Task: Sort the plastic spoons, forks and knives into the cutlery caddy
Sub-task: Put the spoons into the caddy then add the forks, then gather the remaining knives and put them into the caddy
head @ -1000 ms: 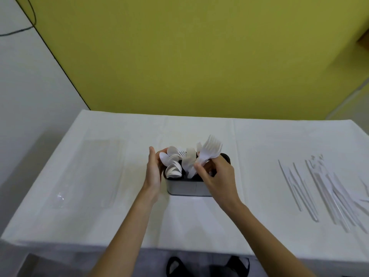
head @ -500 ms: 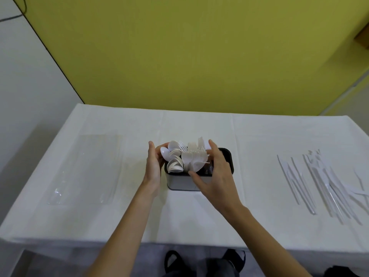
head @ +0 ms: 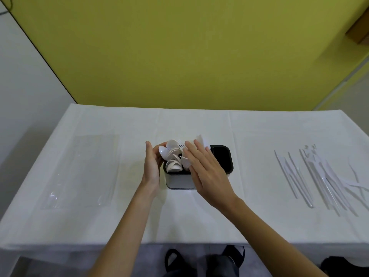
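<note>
A grey cutlery caddy with a black rim stands at the middle of the white table. White plastic spoons fill its left compartment and white forks stick up behind my fingers. The right compartment looks dark and empty. My left hand rests against the caddy's left side, fingers curved by the spoons. My right hand lies flat and open over the caddy's middle, holding nothing. Several white plastic knives lie in rows on the table at the right.
A clear plastic wrapper lies flat on the table's left part. The table is covered with a white cloth, its front edge near my body. A yellow wall stands behind. My feet show below the table edge.
My right hand let go of the bunch of forks, which now stands in the caddy, and opened flat over it. The left hand stayed at the caddy's left side.
</note>
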The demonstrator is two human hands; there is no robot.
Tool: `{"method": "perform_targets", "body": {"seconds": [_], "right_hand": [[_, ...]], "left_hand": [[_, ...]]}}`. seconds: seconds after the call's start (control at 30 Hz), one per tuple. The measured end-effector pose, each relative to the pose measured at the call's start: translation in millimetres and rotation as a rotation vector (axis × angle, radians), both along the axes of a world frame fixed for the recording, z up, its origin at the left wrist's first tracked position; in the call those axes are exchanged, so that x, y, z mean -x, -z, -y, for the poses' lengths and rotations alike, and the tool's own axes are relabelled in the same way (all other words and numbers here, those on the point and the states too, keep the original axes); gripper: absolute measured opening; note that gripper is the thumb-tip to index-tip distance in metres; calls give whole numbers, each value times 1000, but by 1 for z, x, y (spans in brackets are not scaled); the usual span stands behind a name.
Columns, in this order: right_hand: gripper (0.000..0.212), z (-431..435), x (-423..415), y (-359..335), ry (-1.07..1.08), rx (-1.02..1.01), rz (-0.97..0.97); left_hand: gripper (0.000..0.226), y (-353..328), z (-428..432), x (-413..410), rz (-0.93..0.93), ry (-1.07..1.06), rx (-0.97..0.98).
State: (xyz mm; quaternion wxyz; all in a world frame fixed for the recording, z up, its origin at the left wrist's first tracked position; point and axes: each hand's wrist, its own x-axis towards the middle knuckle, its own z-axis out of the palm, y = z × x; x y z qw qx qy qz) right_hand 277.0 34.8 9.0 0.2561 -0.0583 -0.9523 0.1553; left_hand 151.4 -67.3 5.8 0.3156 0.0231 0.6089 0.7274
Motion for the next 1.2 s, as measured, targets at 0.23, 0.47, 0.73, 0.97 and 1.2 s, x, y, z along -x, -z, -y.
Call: {"method": "perform_targets", "body": {"seconds": [0.23, 0.47, 0.73, 0.97, 1.2], "right_hand": [[50, 6, 1, -16, -79, -91, -46], [49, 3, 1, -2, -49, -257, 20], [57, -17, -20, -26, 8, 34, 44], [56, -83, -80, -24, 306, 232, -8], [52, -152, -173, -4, 610, 431, -11]], "left_hand": [[72, 3, 2, 0, -28, 28, 7], [73, 2, 2, -2, -31, 37, 5], [63, -33, -14, 19, -241, 10, 1], [60, -83, -88, -3, -557, 234, 2], [32, -71, -178, -90, -618, 488, 91]]}}
